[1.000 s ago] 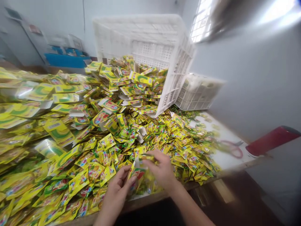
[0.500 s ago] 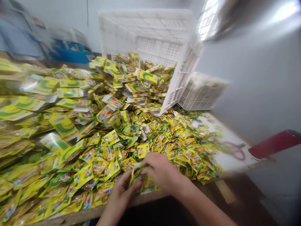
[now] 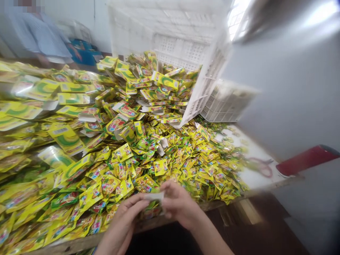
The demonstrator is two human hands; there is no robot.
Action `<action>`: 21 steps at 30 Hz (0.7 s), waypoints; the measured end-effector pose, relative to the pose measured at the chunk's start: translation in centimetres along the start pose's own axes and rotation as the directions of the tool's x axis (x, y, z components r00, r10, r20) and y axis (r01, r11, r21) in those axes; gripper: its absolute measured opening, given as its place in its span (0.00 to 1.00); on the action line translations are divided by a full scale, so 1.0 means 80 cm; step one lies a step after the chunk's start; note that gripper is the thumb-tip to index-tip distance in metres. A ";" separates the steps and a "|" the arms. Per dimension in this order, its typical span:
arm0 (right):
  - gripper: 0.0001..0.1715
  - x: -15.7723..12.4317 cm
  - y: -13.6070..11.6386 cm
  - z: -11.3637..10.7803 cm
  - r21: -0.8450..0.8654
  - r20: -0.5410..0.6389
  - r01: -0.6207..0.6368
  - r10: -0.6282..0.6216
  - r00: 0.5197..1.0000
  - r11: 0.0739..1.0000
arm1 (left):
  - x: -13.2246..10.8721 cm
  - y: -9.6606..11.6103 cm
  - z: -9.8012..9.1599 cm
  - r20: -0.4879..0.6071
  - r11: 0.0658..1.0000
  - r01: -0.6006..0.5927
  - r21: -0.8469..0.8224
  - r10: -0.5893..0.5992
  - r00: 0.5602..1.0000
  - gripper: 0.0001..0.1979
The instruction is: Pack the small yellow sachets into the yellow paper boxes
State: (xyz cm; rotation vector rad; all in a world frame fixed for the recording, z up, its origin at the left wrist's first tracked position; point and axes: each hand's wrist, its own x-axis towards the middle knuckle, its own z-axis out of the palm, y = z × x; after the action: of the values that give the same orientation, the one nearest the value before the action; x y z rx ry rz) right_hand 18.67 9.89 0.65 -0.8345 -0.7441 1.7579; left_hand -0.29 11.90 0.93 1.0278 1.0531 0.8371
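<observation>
Close to the table's front edge, a small yellow-green carton (image 3: 152, 209) with a white flap along its top is between my two hands. My left hand (image 3: 123, 217) grips its left side, fingers behind and thumb in front. On the other side my right hand (image 3: 180, 205) has curled fingers pressed at the carton's right end; they are slightly blurred. Right beyond my hands lies a heap of small yellow and green sachets (image 3: 160, 166). Part of the carton is covered by my fingers.
Behind, a tipped white plastic crate (image 3: 191, 109) spills flattened-looking yellow cartons (image 3: 166, 81). A second white crate (image 3: 225, 102) stands behind it. At right are a red cylinder (image 3: 305, 161) and pink-handled scissors (image 3: 261, 166). A person in light blue (image 3: 42, 35) stands at far left.
My right hand has moved from above the carton to its right end. The carton has turned, with its white flap now facing up. The camera view has shifted slightly.
</observation>
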 end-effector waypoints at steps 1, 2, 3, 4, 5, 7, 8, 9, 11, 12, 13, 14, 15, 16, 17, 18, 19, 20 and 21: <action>0.24 0.001 0.002 0.000 0.005 0.043 -0.040 0.040 0.998 0.999 | -0.002 0.008 -0.002 0.027 1.000 0.023 -0.006 -0.023 0.999 0.15; 0.22 0.003 0.003 0.000 -0.013 0.059 -0.067 0.068 0.996 0.998 | -0.005 0.014 -0.004 0.048 0.999 0.036 -0.003 -0.036 0.998 0.15; 0.20 0.006 0.005 0.002 -0.046 0.049 -0.085 0.087 0.995 0.995 | -0.007 0.018 -0.005 0.061 0.999 0.044 0.002 -0.044 0.997 0.16; 0.17 0.009 0.006 0.005 -0.090 0.010 -0.089 0.090 0.996 0.992 | -0.009 0.020 -0.006 0.064 0.999 0.049 0.008 -0.050 0.997 0.17; 0.14 0.013 0.008 0.008 -0.146 -0.049 -0.076 0.070 0.996 0.986 | -0.010 0.020 -0.006 0.056 0.999 0.048 0.018 -0.049 0.997 0.17; 0.08 0.021 0.009 0.015 -0.296 -0.163 0.028 -0.079 0.983 0.955 | -0.009 0.011 -0.006 0.002 0.999 0.016 0.046 -0.017 1.000 0.18; 0.05 0.024 0.009 0.019 -0.387 -0.182 0.105 -0.187 0.965 0.916 | -0.007 0.005 -0.007 -0.053 0.998 -0.020 0.064 0.023 0.998 0.18; 0.03 0.027 0.008 0.022 -0.472 -0.167 0.186 -0.295 0.941 0.862 | -0.004 -0.001 -0.008 -0.124 0.994 -0.069 0.091 0.080 0.989 0.18; 0.07 0.029 0.005 0.026 -0.572 -0.093 0.306 -0.431 0.898 0.761 | 0.002 -0.011 -0.010 -0.235 0.968 -0.170 0.183 0.212 0.949 0.16; 0.08 0.030 0.004 0.026 -0.585 -0.070 0.326 -0.447 0.892 0.743 | 0.005 -0.014 -0.012 -0.253 0.947 -0.214 0.239 0.274 0.928 0.15; 0.09 0.030 0.003 0.026 -0.580 -0.068 0.322 -0.438 0.896 0.749 | 0.008 -0.016 -0.013 -0.244 0.923 -0.249 0.294 0.325 0.914 0.14; 0.10 0.030 0.004 0.025 -0.559 -0.086 0.304 -0.418 0.904 0.772 | 0.010 -0.016 -0.014 -0.216 0.899 -0.274 0.343 0.360 0.908 0.13; 0.10 0.030 0.006 0.024 -0.531 -0.114 0.279 -0.393 0.912 0.800 | 0.011 -0.015 -0.015 -0.187 0.879 -0.290 0.378 0.379 0.906 0.13; 0.11 0.031 0.009 0.023 -0.500 -0.138 0.255 -0.367 0.920 0.828 | 0.013 -0.014 -0.016 -0.167 0.864 -0.301 0.403 0.392 0.905 0.13; 0.13 0.033 0.013 0.022 -0.470 -0.157 0.240 -0.348 0.924 0.850 | 0.015 -0.012 -0.016 -0.152 0.848 -0.312 0.428 0.408 0.900 0.14; 0.13 0.034 0.017 0.020 -0.444 -0.176 0.237 -0.343 0.923 0.864 | 0.017 -0.011 -0.017 -0.130 0.824 -0.330 0.460 0.431 0.893 0.14; 0.14 0.036 0.021 0.019 -0.425 -0.190 0.245 -0.351 0.917 0.872 | 0.019 -0.010 -0.019 -0.091 0.790 -0.364 0.494 0.463 0.882 0.14; 0.14 0.038 0.023 0.018 -0.410 -0.203 0.259 -0.365 0.909 0.874 | 0.021 -0.009 -0.020 -0.035 0.745 -0.412 0.525 0.503 0.864 0.14; 0.14 0.040 0.025 0.016 -0.399 -0.211 0.274 -0.379 0.901 0.875 | 0.024 -0.009 -0.022 0.031 0.694 -0.469 0.546 0.543 0.839 0.13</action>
State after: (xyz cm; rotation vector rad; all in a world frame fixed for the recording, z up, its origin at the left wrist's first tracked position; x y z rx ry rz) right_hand 15.77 12.17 -0.84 -1.1065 -0.9673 1.1776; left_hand -1.36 13.86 -0.52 1.8270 1.1643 1.0978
